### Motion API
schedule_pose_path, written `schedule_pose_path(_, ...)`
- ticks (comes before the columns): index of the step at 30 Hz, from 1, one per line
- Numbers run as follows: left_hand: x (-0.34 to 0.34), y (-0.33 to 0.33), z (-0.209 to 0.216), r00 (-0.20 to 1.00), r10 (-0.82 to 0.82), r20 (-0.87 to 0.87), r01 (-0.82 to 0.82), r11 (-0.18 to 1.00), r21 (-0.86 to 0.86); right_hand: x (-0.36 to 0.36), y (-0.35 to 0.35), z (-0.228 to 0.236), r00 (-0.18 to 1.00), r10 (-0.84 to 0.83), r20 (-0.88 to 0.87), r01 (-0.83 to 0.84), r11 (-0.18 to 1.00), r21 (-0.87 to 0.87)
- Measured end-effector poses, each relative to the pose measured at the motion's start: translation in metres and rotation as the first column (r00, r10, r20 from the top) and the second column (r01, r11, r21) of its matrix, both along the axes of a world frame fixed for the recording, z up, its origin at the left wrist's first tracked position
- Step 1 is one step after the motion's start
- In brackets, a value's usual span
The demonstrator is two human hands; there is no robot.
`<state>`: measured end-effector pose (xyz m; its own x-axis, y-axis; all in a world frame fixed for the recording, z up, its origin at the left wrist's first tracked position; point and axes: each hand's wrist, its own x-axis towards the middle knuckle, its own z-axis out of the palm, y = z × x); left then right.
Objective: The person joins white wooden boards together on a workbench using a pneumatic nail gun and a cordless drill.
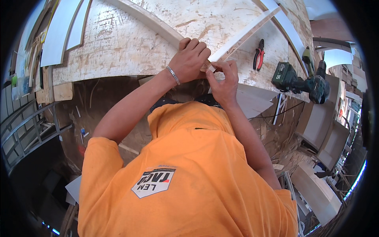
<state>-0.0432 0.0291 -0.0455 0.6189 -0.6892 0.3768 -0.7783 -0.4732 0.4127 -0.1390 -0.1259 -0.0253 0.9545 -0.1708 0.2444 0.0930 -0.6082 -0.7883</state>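
Observation:
My left hand (190,59), with a chain bracelet at its wrist, is wrapped over the near end of a long wooden strip (154,27). That strip runs from the far left of the worktable down to the table's near edge. Close beside it, my right hand (224,81) pinches a small white piece (212,68) between thumb and fingers, right at the strip's end. Its exact kind is too small to tell. A white-faced board (241,36) slants away to the far right from where my hands meet.
Red-and-black pliers (259,55) lie on the scuffed worktable (130,47), right of my hands. A dark green cordless drill (304,82) rests at the right near edge. White panels (61,33) lie at the left; boards (318,193) and scraps cover the floor at right.

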Motion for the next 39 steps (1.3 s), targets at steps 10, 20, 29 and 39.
schedule_pose_path(10,0.000,-0.006,-0.001,1.000,0.001,0.031,0.000,1.000,-0.030,0.001,-0.001,0.010,0.999,-0.030,-0.014,0.029,0.998,-0.063)
schedule_pose_path(20,-0.005,-0.014,0.003,0.999,0.018,0.041,-0.017,1.000,-0.018,-0.018,0.002,-0.014,0.951,0.077,0.300,0.054,0.912,-0.406)
schedule_pose_path(29,-0.002,-0.017,0.006,0.999,-0.001,0.050,0.002,1.000,-0.020,-0.020,0.007,-0.017,0.949,-0.119,0.293,0.158,0.981,-0.112)
schedule_pose_path(39,-0.005,-0.008,0.009,0.999,0.032,0.004,-0.032,0.999,-0.032,-0.018,0.013,-0.013,0.959,-0.143,0.246,0.148,0.989,-0.002)
